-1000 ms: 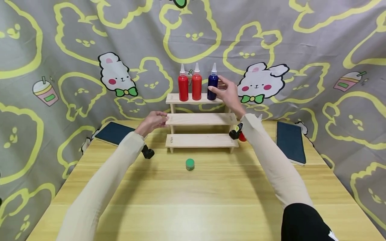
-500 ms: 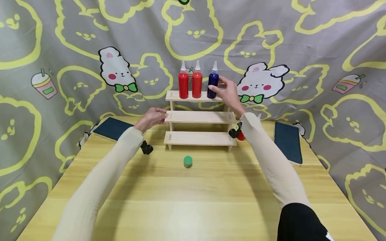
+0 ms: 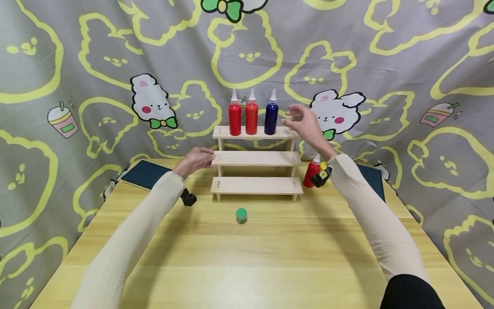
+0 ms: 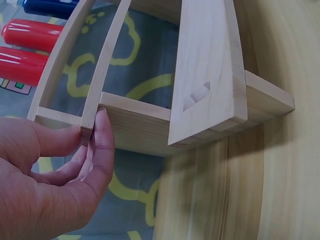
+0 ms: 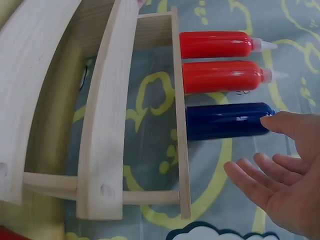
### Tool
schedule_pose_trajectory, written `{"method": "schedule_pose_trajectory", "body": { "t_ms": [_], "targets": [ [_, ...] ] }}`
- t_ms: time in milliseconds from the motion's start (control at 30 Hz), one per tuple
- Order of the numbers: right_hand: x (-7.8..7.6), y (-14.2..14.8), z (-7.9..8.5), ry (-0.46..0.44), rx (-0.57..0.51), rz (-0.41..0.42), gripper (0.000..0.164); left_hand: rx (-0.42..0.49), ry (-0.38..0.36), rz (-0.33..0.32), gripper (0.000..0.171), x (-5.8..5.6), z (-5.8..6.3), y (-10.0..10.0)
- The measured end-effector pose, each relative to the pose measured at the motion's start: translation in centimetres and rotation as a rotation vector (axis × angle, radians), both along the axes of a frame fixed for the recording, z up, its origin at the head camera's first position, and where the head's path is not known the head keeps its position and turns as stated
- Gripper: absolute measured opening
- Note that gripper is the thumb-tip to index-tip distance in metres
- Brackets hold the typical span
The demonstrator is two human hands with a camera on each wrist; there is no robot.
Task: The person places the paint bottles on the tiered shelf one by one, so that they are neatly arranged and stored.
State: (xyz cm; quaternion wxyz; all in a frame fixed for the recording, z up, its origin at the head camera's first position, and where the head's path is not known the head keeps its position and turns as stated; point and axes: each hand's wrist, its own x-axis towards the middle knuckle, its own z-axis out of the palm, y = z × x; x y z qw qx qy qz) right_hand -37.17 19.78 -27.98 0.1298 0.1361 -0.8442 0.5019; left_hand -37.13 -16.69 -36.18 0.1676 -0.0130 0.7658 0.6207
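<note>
A three-tier wooden shelf (image 3: 254, 158) stands at the back of the table. My left hand (image 3: 196, 160) pinches the left end of its middle board between thumb and fingers, as the left wrist view shows up close. On the top board a dark blue squeeze bottle (image 3: 271, 116) stands upright with a white nozzle. My right hand (image 3: 306, 123) is just right of that bottle, fingers spread and holding nothing. In the right wrist view the thumb overlaps the bottle's shoulder. Left of the blue one, two red squeeze bottles (image 3: 234, 118) stand side by side.
A small green-lidded jar (image 3: 241, 216) sits on the table before the shelf. Right of the shelf stand another red bottle (image 3: 311, 172) and something yellow, partly behind my wrist. Dark blue notebooks (image 3: 144, 174) lie at left and right. A patterned curtain (image 3: 247, 73) hangs behind.
My right hand has let go of the blue bottle and moved away to the right, uncovering the red bottle beside the shelf. The blue bottle stays on the top board. My left hand keeps its hold.
</note>
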Motion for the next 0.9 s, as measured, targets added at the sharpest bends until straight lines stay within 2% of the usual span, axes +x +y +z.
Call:
{"method": "schedule_pose_trajectory", "body": {
  "t_ms": [133, 433, 700, 900],
  "targets": [
    [1.0, 1.5, -0.4, -0.021, -0.010, -0.001, 0.050, 0.007, 0.005, 0.003, 0.046, -0.2, -0.2, 0.2],
    [3.6, 4.8, -2.4, 0.003, 0.016, -0.042, 0.030, 0.007, -0.026, 0.002, 0.047, -0.1, -0.5, 0.1],
    [5.3, 7.8, -3.3, 0.039, 0.084, -0.117, 0.026, 0.003, -0.025, 0.005, 0.049, -0.1, -0.5, 0.2],
    [6.4, 9.7, -4.3, 0.067, 0.118, -0.164, 0.029, -0.022, -0.001, 0.003, 0.048, -0.1, -0.4, -0.1]
  ]
}}
